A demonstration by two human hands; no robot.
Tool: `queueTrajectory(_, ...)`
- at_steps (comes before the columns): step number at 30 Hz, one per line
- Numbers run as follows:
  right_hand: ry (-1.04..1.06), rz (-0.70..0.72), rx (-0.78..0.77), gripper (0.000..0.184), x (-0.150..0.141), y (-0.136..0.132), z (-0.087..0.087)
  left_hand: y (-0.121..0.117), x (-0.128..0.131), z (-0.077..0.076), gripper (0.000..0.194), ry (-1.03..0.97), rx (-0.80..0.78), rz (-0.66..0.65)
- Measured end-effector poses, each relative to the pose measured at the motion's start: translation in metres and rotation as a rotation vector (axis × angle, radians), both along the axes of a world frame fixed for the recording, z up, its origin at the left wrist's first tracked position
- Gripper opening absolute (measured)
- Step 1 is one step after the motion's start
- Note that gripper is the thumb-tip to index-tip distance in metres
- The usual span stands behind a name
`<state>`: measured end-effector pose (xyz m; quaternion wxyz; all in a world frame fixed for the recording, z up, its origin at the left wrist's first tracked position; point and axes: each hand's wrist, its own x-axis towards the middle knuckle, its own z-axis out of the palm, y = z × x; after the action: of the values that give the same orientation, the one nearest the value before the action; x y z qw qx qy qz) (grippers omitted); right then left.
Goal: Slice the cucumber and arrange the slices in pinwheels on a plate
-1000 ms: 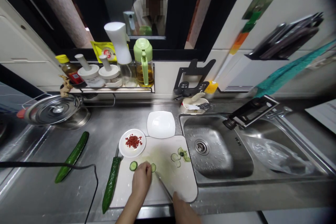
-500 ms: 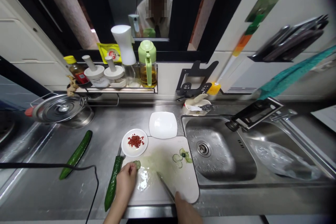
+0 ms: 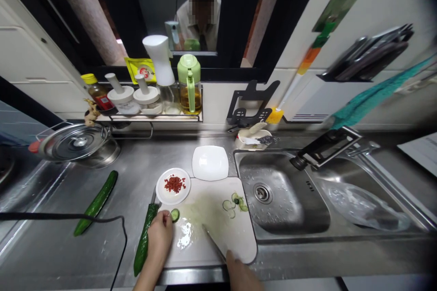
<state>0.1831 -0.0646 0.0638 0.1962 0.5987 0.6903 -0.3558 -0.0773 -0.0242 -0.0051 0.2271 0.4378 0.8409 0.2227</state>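
A round cucumber slice (image 3: 175, 214) stands at the fingertips of my left hand (image 3: 160, 235), its pale cut face showing; the fingers are pinched together at its edge over the left side of the white cutting board (image 3: 201, 252). My right hand (image 3: 239, 272) is closed round a knife (image 3: 214, 243) whose blade points up and left across the wet board. Several thin cucumber slices (image 3: 235, 202) lie at the board's right. Beside my left wrist, a whole cucumber (image 3: 145, 242) rests along the board's left edge.
A plate of red berries (image 3: 174, 196) overlaps the board's upper left corner. Behind the board stands a white dish (image 3: 210, 163). Another cucumber (image 3: 97, 202) and a black cable (image 3: 123, 236) lie to the left. The steel sink (image 3: 290, 200) is at the right.
The cucumber slice has turned so its round face shows more fully. My left hand has shifted slightly left; the knife stays nearly still. The whole view has moved a little.
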Motion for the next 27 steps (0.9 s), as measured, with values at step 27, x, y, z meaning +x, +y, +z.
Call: queueTrajectory(27, -0.160, -0.453, 0.554, 0.054, 0.016, 0.026, -0.075, -0.039, 0.014, -0.073, 0.033, 0.377, 0.423, -0.313)
